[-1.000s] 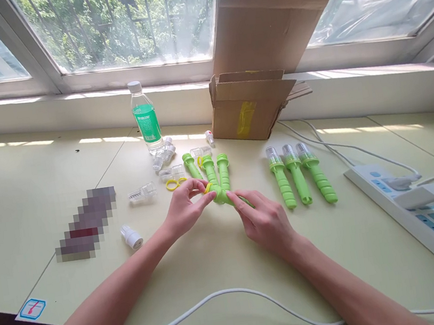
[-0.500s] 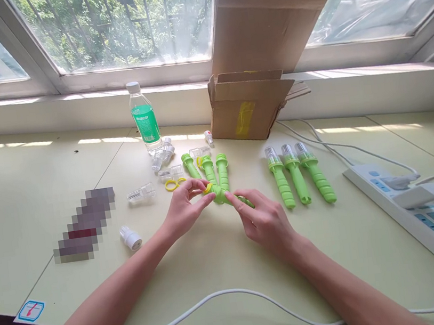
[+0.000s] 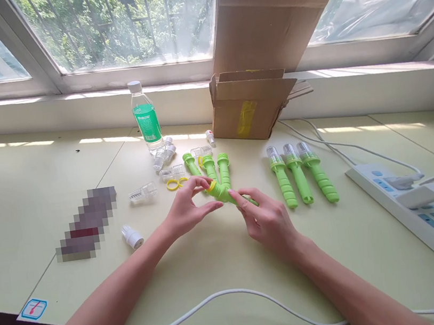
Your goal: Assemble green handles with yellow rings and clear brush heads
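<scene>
My right hand grips a green ribbed handle just above the table. A yellow ring sits on the handle's upper end. The fingertips of my left hand pinch at that ring. Right behind lie three bare green handles. Loose yellow rings and several clear plastic caps lie to the left. Three finished handles with clear caps lie in a row to the right.
A green-labelled water bottle and an open cardboard box stand at the back by the window sill. A white power strip with cables lies right. A white cable crosses the near table edge. A white cap lies left.
My right hand has lifted the handle slightly and tilted its ringed end up. My left hand's fingers shifted around the yellow ring.
</scene>
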`<state>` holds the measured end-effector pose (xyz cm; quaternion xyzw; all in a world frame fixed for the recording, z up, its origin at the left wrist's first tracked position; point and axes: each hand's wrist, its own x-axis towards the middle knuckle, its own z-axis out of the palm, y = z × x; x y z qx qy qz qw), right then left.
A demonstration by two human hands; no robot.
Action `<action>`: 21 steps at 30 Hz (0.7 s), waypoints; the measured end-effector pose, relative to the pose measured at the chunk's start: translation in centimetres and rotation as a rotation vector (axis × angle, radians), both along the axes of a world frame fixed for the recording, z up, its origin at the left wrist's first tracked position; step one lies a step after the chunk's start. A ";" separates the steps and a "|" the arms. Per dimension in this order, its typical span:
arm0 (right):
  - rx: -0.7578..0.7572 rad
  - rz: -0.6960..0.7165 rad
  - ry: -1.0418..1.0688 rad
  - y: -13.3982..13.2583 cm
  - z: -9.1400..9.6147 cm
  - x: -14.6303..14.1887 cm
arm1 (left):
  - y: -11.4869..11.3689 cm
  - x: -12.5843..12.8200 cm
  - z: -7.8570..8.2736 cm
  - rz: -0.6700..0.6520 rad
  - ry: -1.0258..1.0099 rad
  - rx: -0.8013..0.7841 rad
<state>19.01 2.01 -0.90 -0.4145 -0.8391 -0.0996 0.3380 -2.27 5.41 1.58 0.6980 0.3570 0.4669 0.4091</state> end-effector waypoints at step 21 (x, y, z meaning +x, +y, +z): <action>-0.240 0.143 0.277 -0.1 -0.1 -0.2 | 0.0 -0.4 0.1 0.168 0.186 0.266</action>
